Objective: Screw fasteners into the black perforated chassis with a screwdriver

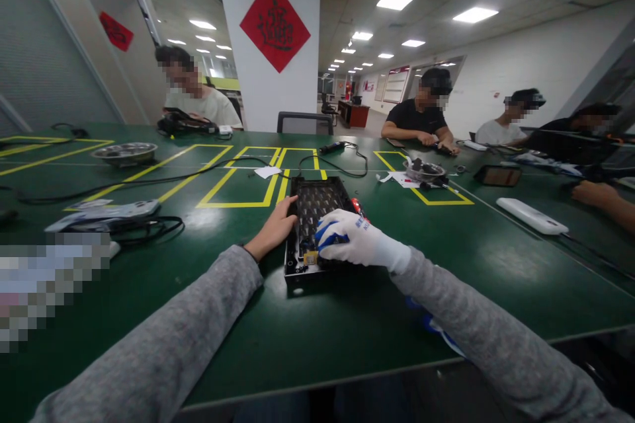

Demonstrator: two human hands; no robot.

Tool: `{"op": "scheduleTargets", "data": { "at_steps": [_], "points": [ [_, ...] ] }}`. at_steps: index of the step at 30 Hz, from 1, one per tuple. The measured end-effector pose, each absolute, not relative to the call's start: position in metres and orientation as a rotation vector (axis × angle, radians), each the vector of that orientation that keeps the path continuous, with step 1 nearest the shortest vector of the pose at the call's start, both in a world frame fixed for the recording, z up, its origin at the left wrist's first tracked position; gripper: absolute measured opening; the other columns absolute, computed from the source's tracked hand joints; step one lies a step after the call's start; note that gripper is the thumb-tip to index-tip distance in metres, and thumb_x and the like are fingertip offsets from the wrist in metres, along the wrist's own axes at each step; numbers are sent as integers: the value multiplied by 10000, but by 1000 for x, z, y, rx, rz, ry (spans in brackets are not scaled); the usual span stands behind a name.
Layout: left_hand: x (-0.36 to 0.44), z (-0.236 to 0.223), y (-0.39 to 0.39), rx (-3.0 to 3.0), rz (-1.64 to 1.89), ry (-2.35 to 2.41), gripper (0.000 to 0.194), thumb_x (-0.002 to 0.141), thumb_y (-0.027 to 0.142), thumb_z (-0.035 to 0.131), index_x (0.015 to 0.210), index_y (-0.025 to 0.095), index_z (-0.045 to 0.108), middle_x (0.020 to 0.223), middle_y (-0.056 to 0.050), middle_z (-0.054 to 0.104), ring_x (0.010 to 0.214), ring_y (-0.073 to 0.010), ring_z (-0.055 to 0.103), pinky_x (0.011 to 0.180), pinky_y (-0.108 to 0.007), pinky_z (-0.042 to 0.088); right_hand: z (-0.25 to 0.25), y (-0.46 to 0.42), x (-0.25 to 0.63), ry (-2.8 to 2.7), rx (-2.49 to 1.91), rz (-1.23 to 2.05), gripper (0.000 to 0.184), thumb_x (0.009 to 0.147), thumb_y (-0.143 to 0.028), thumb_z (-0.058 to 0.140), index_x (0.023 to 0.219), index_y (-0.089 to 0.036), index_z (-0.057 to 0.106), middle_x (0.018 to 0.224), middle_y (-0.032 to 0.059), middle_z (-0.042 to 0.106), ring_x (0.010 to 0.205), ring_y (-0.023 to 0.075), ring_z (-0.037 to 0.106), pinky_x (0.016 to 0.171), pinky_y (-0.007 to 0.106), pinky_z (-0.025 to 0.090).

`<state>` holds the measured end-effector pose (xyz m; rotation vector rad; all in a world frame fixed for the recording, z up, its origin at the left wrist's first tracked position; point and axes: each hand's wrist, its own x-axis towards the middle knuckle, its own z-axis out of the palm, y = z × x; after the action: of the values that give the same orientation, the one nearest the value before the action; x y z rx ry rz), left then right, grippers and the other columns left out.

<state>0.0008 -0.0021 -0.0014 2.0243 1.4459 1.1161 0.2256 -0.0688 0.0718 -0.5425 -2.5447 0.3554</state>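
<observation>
A black rectangular device casing with an open top lies on the green table in front of me. Rows of dark, shiny parts show inside it, with a small yellowish piece near its front end. My left hand, bare, holds the casing's left edge, fingers along the outside and thumb over the rim. In a white glove with blue fingertips, my right hand is closed over the front right part of the casing; what its fingers grip is hidden. Just behind this hand a red object partly shows.
Metal bowls stand at left and right, the right one holding dark parts. Black cables cross the table. A white power strip and a phone lie right. Several people sit around the table. A blue-white glove hangs near the front edge.
</observation>
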Motion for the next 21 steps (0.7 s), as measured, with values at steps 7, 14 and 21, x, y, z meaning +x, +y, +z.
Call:
{"op": "scheduleTargets", "data": {
  "at_steps": [7, 14, 21],
  "points": [
    [0, -5, 2, 2074, 1115, 1450, 609, 709, 137, 387, 1315, 76, 395, 1396, -126, 367, 1330, -234, 270, 1138, -397, 173, 70, -75, 223, -2620, -514, 249, 113, 757, -283, 653, 795, -182, 685, 945, 50, 646, 981, 176, 544, 912, 326, 401],
    [2, -1, -2, 2069, 1103, 1465, 617, 698, 138, 391, 1310, 69, 401, 1385, -133, 376, 1313, -238, 298, 1136, -395, 181, 71, -79, 222, -2657, -577, 243, 158, 774, -322, 633, 801, -180, 695, 982, 63, 630, 980, 185, 538, 911, 339, 392],
    [1, -1, -2, 2086, 1105, 1460, 617, 698, 135, 394, 1312, 73, 401, 1380, -132, 381, 1313, -238, 300, 1136, -397, 183, 68, -78, 222, -2646, -610, 342, 162, 783, -322, 626, 806, -179, 699, 968, 54, 637, 951, 172, 550, 913, 321, 386]
  ]
}}
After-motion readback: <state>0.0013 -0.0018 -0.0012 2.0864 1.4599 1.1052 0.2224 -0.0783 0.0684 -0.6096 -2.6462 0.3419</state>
